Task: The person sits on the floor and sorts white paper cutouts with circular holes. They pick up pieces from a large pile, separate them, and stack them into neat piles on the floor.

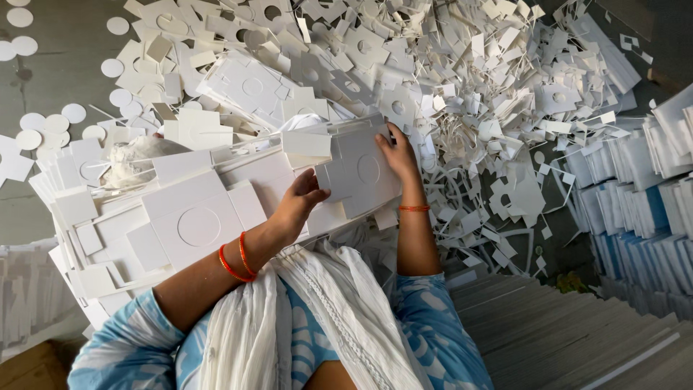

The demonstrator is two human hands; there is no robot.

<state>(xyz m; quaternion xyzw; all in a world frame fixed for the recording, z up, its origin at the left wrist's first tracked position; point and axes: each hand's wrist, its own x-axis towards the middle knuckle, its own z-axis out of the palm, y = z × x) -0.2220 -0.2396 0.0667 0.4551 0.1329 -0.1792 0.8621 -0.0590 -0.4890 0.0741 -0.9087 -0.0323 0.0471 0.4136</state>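
Observation:
Both hands hold a white die-cut card sheet (359, 175) with a scored circle in its middle. My left hand (299, 202), with orange bangles on its wrist, grips the sheet's near left edge. My right hand (398, 153), with an orange band on its wrist, holds the sheet's far right edge. The sheet rests over a thick stack of similar white sheets (191, 217) lying in front of me. A white scarf (328, 325) hangs over my blue patterned top.
A large heap of white card offcuts (462, 79) covers the floor ahead. Punched-out white discs (50, 123) lie scattered at the left. Upright rows of stacked white sheets (635, 195) stand at the right, and flat grey board stacks (548, 332) at lower right.

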